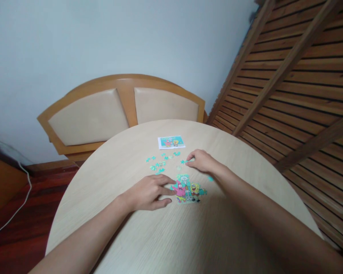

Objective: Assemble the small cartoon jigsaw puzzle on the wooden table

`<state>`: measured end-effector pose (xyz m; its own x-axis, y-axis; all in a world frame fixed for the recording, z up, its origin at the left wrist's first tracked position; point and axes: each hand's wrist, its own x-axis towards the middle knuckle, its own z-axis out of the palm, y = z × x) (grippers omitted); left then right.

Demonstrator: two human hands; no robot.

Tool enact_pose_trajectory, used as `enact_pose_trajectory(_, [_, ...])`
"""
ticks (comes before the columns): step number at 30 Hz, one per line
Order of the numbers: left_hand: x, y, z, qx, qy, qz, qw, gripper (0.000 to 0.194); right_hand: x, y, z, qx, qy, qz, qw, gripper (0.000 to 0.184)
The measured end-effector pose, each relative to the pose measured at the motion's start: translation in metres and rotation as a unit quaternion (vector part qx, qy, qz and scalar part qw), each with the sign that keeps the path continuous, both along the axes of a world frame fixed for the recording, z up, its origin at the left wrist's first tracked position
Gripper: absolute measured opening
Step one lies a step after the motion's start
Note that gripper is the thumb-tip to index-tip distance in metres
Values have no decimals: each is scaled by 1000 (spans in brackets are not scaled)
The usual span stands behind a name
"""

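Observation:
A partly joined jigsaw puzzle lies flat on the table, showing a pink starfish, a yellow square figure and a pale teal figure. My left hand rests at its left edge with fingers spread, the fingertips touching the pink part. Beyond the puzzle, my right hand has thumb and forefinger closed on a small teal puzzle piece. Several loose teal pieces are scattered to the left of that hand. Another loose piece lies beside my right wrist, partly covered by it.
A picture card with the cartoon figures lies on white paper farther back on the round wooden table. Behind the table stands a padded wooden headboard against the wall. A slatted wooden panel rises at the right.

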<state>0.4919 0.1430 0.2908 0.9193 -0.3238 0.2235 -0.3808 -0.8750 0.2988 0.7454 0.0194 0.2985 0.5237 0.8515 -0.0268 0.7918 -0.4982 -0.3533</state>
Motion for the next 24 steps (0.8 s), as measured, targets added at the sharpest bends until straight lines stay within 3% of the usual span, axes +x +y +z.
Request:
enact_pose_trajectory(7, [0, -2, 2, 8, 5, 5, 1000, 37, -11, 8, 17, -70, -11, -32, 997, 16])
enact_pose_trajectory(13, [0, -1, 0, 3, 2, 4, 1000, 37, -11, 7, 20, -87, -15, -36, 995, 23])
enact_pose_trajectory(17, [-1, -2, 0, -2, -2, 3, 1000, 37, -11, 7, 21, -100, -9, -30, 994, 18])
enact_pose_trajectory(24, [-1, -3, 3, -2, -3, 4, 1000, 37, -17, 6, 21, -63, 7, -26, 998, 14])
